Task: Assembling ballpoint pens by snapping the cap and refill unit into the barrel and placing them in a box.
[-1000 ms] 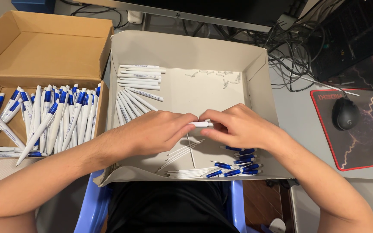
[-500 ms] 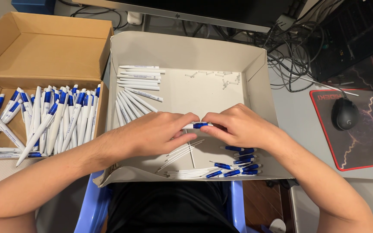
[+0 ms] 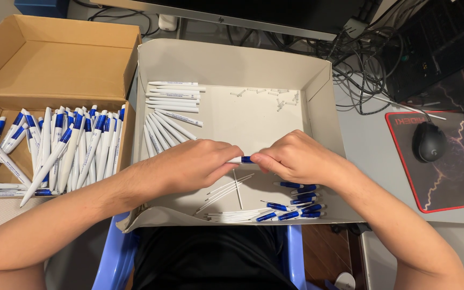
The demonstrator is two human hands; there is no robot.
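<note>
Over the middle of a shallow white cardboard tray [image 3: 318, 107], my left hand [image 3: 189, 166] and my right hand [image 3: 296, 158] meet on one white-and-blue pen [image 3: 243, 159]. The left fingers close on the white barrel, the right fingers on the blue end. Only a short stretch of the pen shows between the hands. White pen barrels [image 3: 170, 104] lie in rows at the tray's back left. Thin white refills [image 3: 226, 190] and blue pen parts [image 3: 294, 207] lie near its front edge.
An open brown cardboard box [image 3: 55, 59] on the left holds several assembled white-and-blue pens [image 3: 65, 147]. Small white pieces [image 3: 275, 96] lie at the tray's back right. A black mouse [image 3: 429, 142] rests on a dark mouse pad [image 3: 457, 177] to the right, with tangled cables [image 3: 366, 64] behind.
A blue piece has appeared between my hands where only white barrel showed a second ago. Both hands have stayed in nearly the same place over the tray.
</note>
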